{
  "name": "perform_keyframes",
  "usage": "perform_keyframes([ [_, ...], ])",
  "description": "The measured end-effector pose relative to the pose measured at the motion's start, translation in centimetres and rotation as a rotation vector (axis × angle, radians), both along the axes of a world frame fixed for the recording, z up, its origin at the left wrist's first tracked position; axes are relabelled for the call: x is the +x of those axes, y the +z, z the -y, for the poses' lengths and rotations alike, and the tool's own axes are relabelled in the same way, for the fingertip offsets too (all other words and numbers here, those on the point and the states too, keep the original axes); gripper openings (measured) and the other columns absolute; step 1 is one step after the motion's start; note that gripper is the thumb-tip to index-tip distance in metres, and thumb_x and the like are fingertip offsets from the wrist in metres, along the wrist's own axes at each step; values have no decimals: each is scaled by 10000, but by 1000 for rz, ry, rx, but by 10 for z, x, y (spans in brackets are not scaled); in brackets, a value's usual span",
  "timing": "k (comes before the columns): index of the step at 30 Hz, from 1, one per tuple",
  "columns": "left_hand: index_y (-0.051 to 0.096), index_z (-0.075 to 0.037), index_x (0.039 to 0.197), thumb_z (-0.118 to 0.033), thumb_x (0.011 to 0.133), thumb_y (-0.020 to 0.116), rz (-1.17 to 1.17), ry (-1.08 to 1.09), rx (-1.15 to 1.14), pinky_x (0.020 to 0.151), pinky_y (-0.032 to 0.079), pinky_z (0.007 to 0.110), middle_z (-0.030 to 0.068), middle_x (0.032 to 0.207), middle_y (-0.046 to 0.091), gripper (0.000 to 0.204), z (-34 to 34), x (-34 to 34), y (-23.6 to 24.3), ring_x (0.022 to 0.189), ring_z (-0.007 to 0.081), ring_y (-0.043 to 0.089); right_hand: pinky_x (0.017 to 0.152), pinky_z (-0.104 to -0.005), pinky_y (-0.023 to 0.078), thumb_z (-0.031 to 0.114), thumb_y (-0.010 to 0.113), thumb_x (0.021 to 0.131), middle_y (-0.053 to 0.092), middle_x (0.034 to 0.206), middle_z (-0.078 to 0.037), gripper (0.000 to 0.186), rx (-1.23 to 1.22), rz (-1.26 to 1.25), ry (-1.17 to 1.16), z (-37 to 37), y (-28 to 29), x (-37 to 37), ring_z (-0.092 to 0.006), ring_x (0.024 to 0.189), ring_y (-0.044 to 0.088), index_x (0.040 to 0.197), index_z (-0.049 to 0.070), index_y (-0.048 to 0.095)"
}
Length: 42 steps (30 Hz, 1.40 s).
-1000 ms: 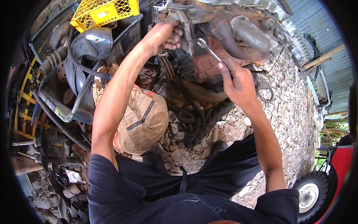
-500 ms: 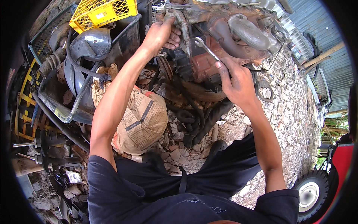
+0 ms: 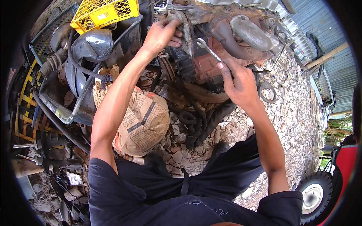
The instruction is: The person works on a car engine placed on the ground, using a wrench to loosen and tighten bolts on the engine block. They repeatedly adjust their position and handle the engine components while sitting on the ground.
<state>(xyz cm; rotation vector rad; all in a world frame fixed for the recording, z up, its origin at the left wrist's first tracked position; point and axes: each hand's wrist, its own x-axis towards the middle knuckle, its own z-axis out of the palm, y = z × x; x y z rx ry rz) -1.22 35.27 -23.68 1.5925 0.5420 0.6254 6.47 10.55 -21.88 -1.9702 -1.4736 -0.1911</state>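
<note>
My left hand (image 3: 162,37) is closed at a greasy, elongated metal bracket (image 3: 186,39) on the engine assembly, fingers curled against its left side and top; the fingertips are partly hidden. In my right hand (image 3: 240,84) is an open-end wrench (image 3: 209,51), its jaw raised just right of the bracket, touching nothing that I can make out. Below the wrench lies a rusty reddish housing (image 3: 207,69); a grey and brown manifold (image 3: 254,34) sits to the upper right. Dark hoses (image 3: 196,124) are under the engine.
Left: a yellow crate (image 3: 103,17), dark bin of parts (image 3: 56,105) and paper sack (image 3: 145,124). Right: rubble ground (image 3: 286,124), a loose ring (image 3: 267,94), bamboo poles (image 3: 326,56), corrugated wall (image 3: 332,34), and a red vehicle's wheel (image 3: 311,197).
My left hand has shifted slightly up and left, its fingers changing position on the bracket. The wrench in my right hand has moved slightly left.
</note>
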Motion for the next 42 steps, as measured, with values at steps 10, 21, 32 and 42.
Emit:
perform_keyframes([
  [10,556,-58,778,-328,996,460,-116,-84,-133,515,499,232,-4,637,542,360,-14,-3,-10,557,120,593,513,-455,431,153,568,950,558,597,-174,130,27,53,16,-2,1,-1,-378,573,585,891,38,579],
  [21,630,-26,931,-333,982,564,-20,-58,295,524,471,228,6,760,621,318,9,-15,31,574,76,574,487,-455,421,150,572,947,555,578,-162,130,46,62,-21,24,4,17,-379,550,579,881,39,558],
  [32,716,-88,1000,-230,841,691,-52,216,1160,706,530,364,127,812,712,214,18,85,79,774,299,698,485,-429,446,141,597,925,570,598,-139,128,64,47,-21,54,10,41,-342,544,588,849,49,550],
  [42,738,-95,1038,-217,821,720,-149,198,1240,819,505,364,116,967,708,250,31,100,69,919,301,657,496,-407,456,143,602,923,581,622,-114,137,32,27,-22,82,3,64,-310,566,601,847,45,545],
])
